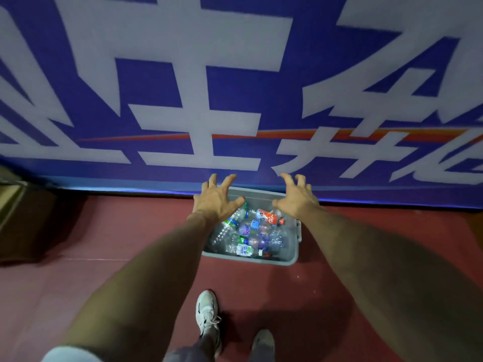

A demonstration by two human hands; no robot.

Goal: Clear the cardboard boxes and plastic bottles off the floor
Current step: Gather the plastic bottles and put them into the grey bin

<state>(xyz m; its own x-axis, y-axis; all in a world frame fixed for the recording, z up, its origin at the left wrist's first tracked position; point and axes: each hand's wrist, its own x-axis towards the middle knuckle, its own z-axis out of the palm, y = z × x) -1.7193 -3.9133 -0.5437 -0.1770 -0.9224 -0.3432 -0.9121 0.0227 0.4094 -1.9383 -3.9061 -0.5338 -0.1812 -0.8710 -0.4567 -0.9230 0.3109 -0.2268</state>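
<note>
A dark red floor runs up to a blue banner with big white characters. Against it stands a grey bin heaped with empty plastic bottles. The left hand and right hand hover over it, fingers spread wide, holding nothing. A cardboard box sits at the far left. The bottles look light, thin and slippery, so they would probably shift. The bin seems best gripped under the stiff rim at its 2 sides.
</note>
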